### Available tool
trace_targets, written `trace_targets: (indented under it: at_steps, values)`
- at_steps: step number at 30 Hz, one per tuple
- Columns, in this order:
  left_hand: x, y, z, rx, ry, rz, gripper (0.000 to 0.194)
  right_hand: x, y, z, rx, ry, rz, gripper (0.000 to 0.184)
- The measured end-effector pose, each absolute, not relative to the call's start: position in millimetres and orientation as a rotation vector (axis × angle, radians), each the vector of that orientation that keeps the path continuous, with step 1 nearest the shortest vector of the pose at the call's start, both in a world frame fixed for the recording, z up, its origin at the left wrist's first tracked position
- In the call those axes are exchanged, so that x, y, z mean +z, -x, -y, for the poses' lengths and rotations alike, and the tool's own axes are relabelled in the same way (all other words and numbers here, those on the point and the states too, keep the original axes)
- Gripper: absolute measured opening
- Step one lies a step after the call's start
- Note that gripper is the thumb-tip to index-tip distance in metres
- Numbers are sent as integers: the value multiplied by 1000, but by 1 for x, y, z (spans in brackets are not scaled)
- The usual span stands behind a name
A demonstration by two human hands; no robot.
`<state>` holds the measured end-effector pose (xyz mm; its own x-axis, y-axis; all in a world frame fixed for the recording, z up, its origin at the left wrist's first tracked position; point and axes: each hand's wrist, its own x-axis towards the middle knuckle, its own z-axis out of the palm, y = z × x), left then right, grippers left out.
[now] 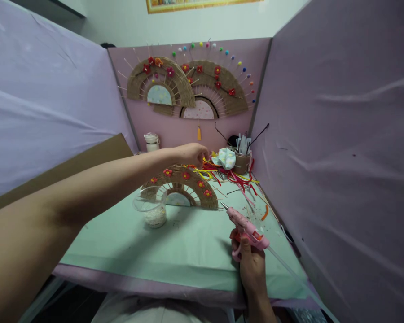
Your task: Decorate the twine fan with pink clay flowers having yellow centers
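My left hand (pixel 192 154) reaches across to the back of the table, its fingers curled downward at a heap of red and yellow pipe cleaners (pixel 226 172). Whatever lies between those fingertips is too small to make out. In my right hand (pixel 251 264) is a pink hot glue gun (pixel 245 224), nozzle pointing up and left, with a long clear glue stick (pixel 292 271) trailing from its rear. Between the hands stands a woven half-round fan (pixel 212 199) with red flowers. A clear plastic cup (pixel 155 217) with white bits in it stands in front of the fan.
A brown pot (pixel 241 162) of glue sticks and dark twigs stands at the back right, beside a crumpled patterned cloth (pixel 226 158). A lidded white jar (pixel 151 141) is at the back left. Two decorated fans (pixel 234 85) hang on the pink panel. Cardboard (pixel 87 166) leans at left.
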<state>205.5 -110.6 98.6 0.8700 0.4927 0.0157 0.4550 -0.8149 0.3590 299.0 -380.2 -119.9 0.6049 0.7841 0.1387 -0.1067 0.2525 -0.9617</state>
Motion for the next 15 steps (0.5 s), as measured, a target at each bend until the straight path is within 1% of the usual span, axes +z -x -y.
trace_targets:
  at_steps: [15]
  values:
    - [99,-205,113,165,-2688,-736,36,-122,-300,381,657,1189,710,51]
